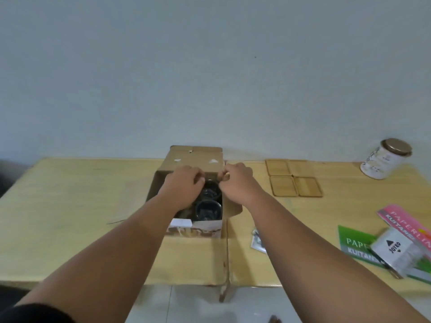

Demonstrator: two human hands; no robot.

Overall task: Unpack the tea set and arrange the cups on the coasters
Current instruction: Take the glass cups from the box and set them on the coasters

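Both hands' fingers (198, 177) curled over glass (211, 191) in box (161, 183).

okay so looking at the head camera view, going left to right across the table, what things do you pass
Cardboard box with both hands in it → four wooden coasters → white jar at the back right; nearer on that side lie the green booklet and pink booklet.

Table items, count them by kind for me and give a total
Cardboard box: 1
Wooden coasters: 4
Dark cups visible inside the box: 2
White jar with gold lid: 1
Receipt booklets: 2
Small white packet: 1
Total: 11
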